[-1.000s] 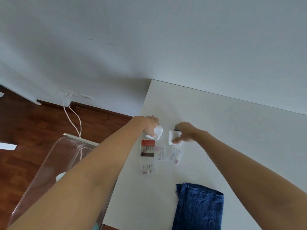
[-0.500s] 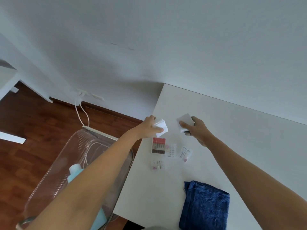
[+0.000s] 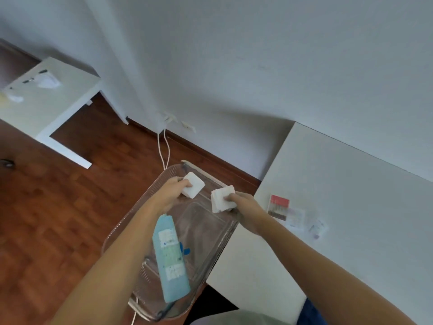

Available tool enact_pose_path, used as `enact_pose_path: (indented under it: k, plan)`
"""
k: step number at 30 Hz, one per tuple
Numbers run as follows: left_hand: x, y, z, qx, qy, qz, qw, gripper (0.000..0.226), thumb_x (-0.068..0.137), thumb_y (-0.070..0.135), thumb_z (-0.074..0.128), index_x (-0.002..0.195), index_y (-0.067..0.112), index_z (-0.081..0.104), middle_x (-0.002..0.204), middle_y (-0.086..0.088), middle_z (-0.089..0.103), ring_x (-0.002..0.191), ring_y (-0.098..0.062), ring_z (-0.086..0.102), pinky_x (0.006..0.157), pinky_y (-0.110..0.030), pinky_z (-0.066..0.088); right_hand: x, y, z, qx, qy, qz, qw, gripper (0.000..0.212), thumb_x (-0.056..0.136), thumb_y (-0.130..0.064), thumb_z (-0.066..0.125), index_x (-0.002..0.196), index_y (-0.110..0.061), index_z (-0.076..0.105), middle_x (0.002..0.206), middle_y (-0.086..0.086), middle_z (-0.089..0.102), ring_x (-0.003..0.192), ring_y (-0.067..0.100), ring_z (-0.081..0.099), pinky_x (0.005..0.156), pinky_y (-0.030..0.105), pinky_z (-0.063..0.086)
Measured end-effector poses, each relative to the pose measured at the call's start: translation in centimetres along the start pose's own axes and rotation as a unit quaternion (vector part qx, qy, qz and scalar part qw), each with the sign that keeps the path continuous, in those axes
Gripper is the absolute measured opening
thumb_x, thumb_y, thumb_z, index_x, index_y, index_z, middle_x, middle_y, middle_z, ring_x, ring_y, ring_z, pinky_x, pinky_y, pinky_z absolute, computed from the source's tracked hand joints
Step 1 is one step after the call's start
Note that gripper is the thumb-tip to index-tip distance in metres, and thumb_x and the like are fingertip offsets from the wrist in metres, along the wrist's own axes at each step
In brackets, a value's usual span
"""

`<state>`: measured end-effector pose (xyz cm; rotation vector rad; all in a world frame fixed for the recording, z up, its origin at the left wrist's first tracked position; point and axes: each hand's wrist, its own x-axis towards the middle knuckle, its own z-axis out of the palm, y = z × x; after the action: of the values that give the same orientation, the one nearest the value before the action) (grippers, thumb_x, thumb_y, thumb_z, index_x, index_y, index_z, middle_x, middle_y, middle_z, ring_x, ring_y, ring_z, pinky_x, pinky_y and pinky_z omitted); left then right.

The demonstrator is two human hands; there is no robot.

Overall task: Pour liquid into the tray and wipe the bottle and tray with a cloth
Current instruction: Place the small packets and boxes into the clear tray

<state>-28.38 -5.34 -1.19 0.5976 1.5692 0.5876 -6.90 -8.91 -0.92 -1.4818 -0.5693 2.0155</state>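
Observation:
A clear plastic tray (image 3: pixel 210 259) stands to the left of the white table (image 3: pixel 351 207), over the wooden floor. A light blue bottle (image 3: pixel 171 259) lies inside the tray, partly hidden by my left forearm. My left hand (image 3: pixel 173 191) holds a small white box (image 3: pixel 193 185) above the tray's far end. My right hand (image 3: pixel 243 207) grips a second white box (image 3: pixel 222 199) above the tray's right rim. A corner of the blue cloth (image 3: pixel 309 313) shows at the bottom right on the table.
Several small packets, one red and dark (image 3: pixel 278 206) and paler ones (image 3: pixel 317 227), lie on the table near its left edge. A low white side table (image 3: pixel 46 102) stands at the far left. White cables (image 3: pixel 164 148) run from wall sockets down behind the tray.
Both hands have carried the white boxes leftward off the table to above the tray. My view has swung left and down, bringing the tray and bottle into sight.

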Motion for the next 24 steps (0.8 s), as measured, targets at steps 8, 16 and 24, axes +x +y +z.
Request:
enact_pose_path:
  k: [8,16,24]
  plan:
    - [5.1,-3.5,-2.5,-0.082,0.069,-0.094,0.99,0.005,0.093,-0.001,0.053,0.096,-0.002,0.056,0.079,-0.014,0.061,0.066,-0.021,0.06,0.046,-0.027,0.053,5.5,5.2,4.6,-0.057,0.101,0.072,0.991,0.036,0.086,-0.014,0.068,0.118,0.0,0.056,0.113,0.016,0.065,0.107,0.032,0.064,0.095,0.048,0.052]
    - [11.0,-5.9,-3.1,-0.161,0.091,-0.153,0.971,0.031,0.092,-0.008,0.051,0.124,-0.009,0.054,0.089,-0.02,0.062,0.07,-0.025,0.06,0.059,-0.035,0.049,11.9,7.5,6.5,-0.075,0.212,0.113,0.968,0.035,0.083,-0.012,0.072,0.113,-0.003,0.057,0.114,0.019,0.065,0.104,0.031,0.062,0.094,0.042,0.051]
    - [15.0,-7.3,-2.7,-0.142,0.13,-0.171,0.966,0.039,0.085,-0.001,0.066,0.122,-0.01,0.057,0.112,-0.026,0.066,0.1,-0.038,0.066,0.094,-0.052,0.053,15.9,8.5,7.5,-0.056,0.265,0.115,0.956,0.037,0.085,-0.013,0.07,0.116,-0.003,0.052,0.117,0.017,0.063,0.105,0.03,0.062,0.091,0.04,0.053]
